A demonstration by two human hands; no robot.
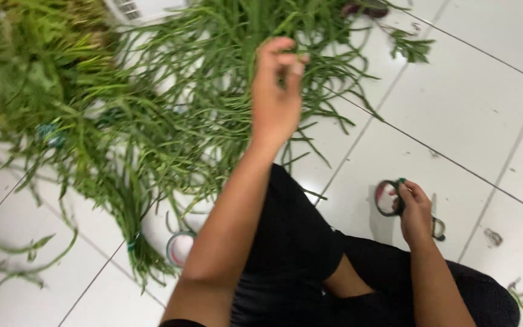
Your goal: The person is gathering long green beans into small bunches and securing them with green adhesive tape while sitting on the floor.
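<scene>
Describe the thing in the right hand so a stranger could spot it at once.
Start at the big spread of long green stalks across the white tiled floor, then look right, past the seated person's black-clad knee. There the right hand holds scissors with dark looped handles, the only dark tool on the bare tiles.

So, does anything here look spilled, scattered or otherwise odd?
Yes. The leafy green stalks lie spread loosely over the white tiled floor, with stray pieces apart from the pile, such as a sprig at top right. The left hand is raised over them; the right hand holds a tape roll.
</scene>
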